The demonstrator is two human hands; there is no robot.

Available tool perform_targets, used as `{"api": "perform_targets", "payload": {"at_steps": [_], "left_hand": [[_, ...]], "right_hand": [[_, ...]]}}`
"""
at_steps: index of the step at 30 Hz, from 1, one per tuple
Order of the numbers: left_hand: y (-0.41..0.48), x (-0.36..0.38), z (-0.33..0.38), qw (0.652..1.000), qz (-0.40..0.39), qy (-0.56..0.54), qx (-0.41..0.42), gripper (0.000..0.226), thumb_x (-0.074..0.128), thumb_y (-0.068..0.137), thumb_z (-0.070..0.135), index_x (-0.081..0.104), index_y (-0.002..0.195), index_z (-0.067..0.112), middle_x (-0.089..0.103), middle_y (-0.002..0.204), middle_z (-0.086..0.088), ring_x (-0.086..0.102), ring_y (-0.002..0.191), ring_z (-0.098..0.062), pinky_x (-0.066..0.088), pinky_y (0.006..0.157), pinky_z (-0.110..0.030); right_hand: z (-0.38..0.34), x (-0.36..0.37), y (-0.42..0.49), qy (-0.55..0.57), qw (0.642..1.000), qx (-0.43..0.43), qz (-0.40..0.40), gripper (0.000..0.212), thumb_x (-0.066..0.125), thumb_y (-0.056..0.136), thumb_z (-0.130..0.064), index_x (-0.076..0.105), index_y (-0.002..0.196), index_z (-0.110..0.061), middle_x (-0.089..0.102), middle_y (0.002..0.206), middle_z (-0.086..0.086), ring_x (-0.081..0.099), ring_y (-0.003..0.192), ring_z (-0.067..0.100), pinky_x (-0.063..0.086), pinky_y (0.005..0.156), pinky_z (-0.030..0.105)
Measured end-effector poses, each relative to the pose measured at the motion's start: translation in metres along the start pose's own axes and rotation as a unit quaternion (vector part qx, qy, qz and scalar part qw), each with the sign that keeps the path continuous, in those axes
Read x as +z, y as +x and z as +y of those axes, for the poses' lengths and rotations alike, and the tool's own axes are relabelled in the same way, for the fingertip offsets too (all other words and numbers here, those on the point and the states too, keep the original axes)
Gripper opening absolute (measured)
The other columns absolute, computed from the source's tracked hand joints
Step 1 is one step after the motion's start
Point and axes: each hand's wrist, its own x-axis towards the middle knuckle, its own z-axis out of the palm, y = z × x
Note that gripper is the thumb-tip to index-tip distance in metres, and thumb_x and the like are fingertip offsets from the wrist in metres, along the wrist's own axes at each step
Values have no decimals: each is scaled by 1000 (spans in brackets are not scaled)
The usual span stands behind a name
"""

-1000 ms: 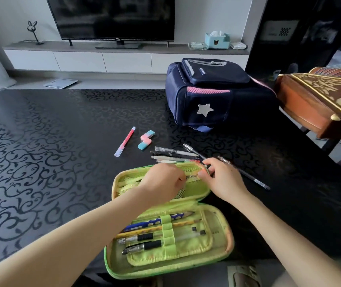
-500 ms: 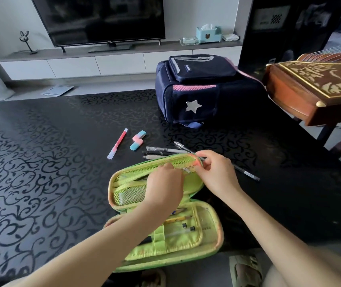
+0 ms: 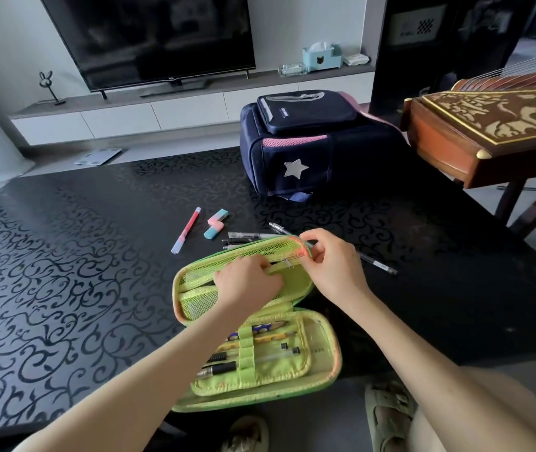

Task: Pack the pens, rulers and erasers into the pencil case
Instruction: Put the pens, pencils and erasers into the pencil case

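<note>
Green pencil case (image 3: 322,363) lies open at lower centre of the frame, on the near edge of the black patterned bench (image 3: 64,272). Its lid half is propped up behind, and the near half is flat with several pens already under the elastic loops.

Left hand (image 3: 247,283) rests on the lid's mesh pocket, fingers curled down onto the mesh by the zipper line. Can't tell if it pinches the fabric or just presses it. Right hand (image 3: 331,265) is at the lid's right end, thumb and forefinger closed together near the zip end by the orange corner. The small metal zip pull (image 3: 287,263) sits between the two hands; neither clearly has it.

Step in hand, as judged: working the mesh pocket's zipper, left hand steadying, right holding the end taut.

Not yet packed, all in mid-frame beyond the lid: pink pen (image 3: 186,230), pink-and-teal eraser (image 3: 216,223), a cluster of dark and clear pens (image 3: 243,238) just behind the lid edge, and one black pen (image 3: 377,264) sticking out right of the right hand. No ruler visible on the bench.

Next move likely calls for a fine pinch on the zip pull and a slide along the pocket with the lid held steady, then reaching over the lid for the loose pens.

Navy backpack (image 3: 309,145) stands further back, upper centre.
</note>
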Motion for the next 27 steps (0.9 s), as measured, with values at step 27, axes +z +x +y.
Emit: {"api": "perform_targets", "payload": {"at_steps": [27], "left_hand": [[8,-31,-30,980,-52,189,11,26,46,88,10,40,63,11,39,61,0,48,61,-21,46,53,-29]], "right_hand": [[30,9,-6,-2,999,45,4,14,62,82,-7,61,92,-17,53,58,-10,52,55,10,38,58,25]]}}
